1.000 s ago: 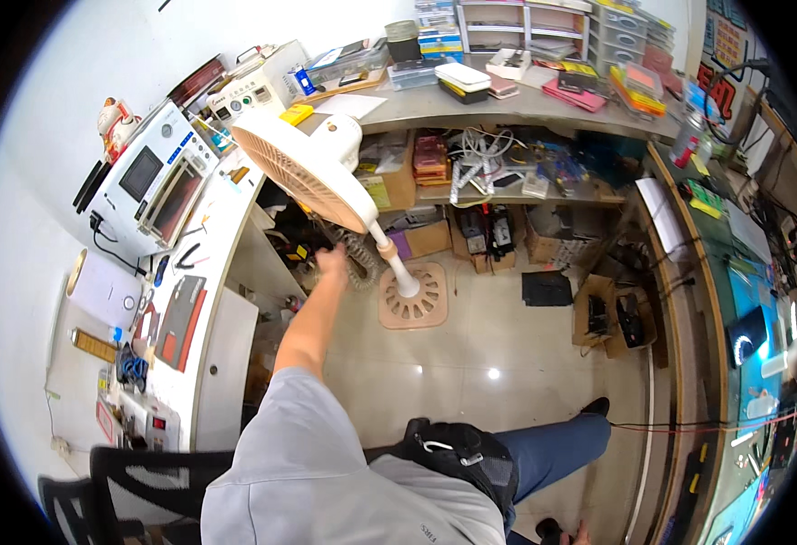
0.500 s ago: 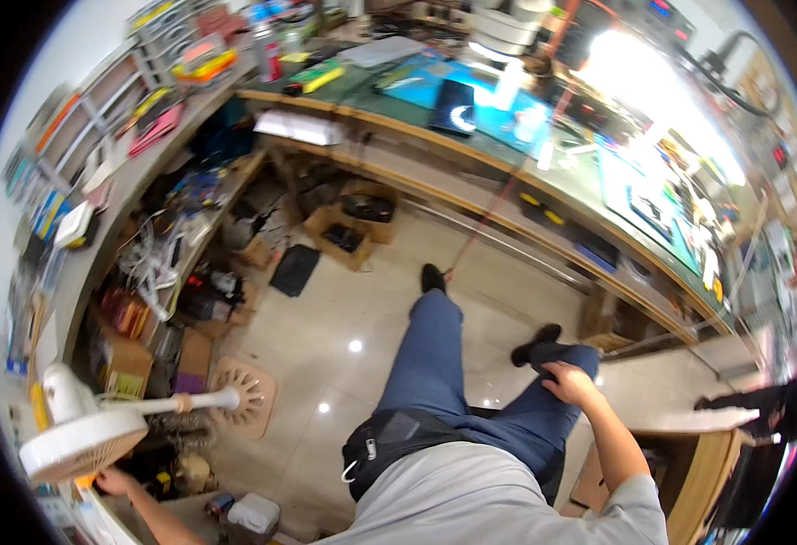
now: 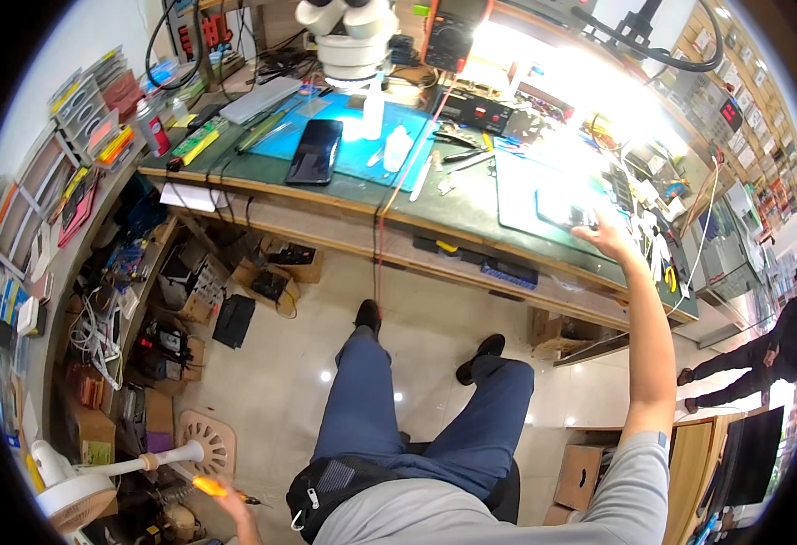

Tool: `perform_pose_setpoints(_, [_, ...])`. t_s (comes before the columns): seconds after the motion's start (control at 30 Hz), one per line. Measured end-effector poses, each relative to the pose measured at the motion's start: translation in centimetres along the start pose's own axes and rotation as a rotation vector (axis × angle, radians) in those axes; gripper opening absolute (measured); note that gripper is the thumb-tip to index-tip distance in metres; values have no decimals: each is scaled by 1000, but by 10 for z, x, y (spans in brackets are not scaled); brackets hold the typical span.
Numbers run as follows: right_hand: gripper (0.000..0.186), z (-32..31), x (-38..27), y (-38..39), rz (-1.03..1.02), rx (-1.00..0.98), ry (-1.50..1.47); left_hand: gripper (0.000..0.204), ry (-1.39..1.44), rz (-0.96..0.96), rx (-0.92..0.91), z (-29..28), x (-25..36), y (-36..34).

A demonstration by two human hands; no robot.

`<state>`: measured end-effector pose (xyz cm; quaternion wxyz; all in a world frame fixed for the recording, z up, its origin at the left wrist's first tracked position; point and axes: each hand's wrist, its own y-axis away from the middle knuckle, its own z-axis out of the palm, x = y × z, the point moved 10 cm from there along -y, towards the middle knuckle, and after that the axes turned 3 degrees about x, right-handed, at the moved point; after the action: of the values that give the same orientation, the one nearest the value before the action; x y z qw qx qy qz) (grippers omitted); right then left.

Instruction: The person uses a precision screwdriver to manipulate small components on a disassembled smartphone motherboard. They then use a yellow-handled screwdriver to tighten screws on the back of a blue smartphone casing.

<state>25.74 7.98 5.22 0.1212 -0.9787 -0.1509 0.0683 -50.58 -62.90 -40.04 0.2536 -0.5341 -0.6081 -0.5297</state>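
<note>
My right hand [image 3: 609, 238] reaches over the bench at the right, thumb and fingers apart, beside a dark phone-like device [image 3: 555, 211] on a pale mat [image 3: 518, 186]. Whether the fingertips touch the device is lost in glare. Low at the left, my left hand [image 3: 233, 505] is closed on an orange-handled tool [image 3: 209, 486], beside the white fan [image 3: 76, 500]. A thin shaft seems to extend from the handle; the tool's exact kind is unclear. A black phone [image 3: 315, 153] lies on a blue mat [image 3: 276, 143].
A white microscope [image 3: 351, 45] stands over the blue mat. Pliers, bottles and a cable crowd the green bench [image 3: 462, 204]. Shelves with boxes and cords line the left. Cardboard boxes [image 3: 267, 289] sit under the bench. Another person [image 3: 762, 354] stands far right.
My right hand has left my knee and stretched forward to the bench. My left hand has moved right, out from behind the fan, with the orange-handled tool. The view has turned toward the right.
</note>
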Motion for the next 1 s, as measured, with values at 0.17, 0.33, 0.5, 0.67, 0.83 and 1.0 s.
perform_pose_setpoints(0.17, [114, 36, 3, -39, 98, -543, -146, 28, -481, 832, -295, 146, 120, 138])
perform_pose_setpoints(0.33, [121, 35, 9, -41, 98, -550, -105, 24, -391, 1087, -779, 247, 238, 243])
perform_pose_setpoints(0.5, [77, 28, 25, -19, 212, -342, -464, 22, -386, 970, -1058, 325, 296, 323])
perform_pose_setpoints(0.67, [43, 19, -16, 14, 300, -221, -721, 24, -415, 971, -1276, 342, 339, 399])
perform_pose_setpoints(0.83, [37, 0, -129, 106, 92, -63, -611, 32, -595, 911, -1229, 339, 326, 410])
perform_pose_setpoints(1.0, [28, 76, -161, 164, 113, 48, -438, 28, -674, 891, -1192, 329, 309, 394])
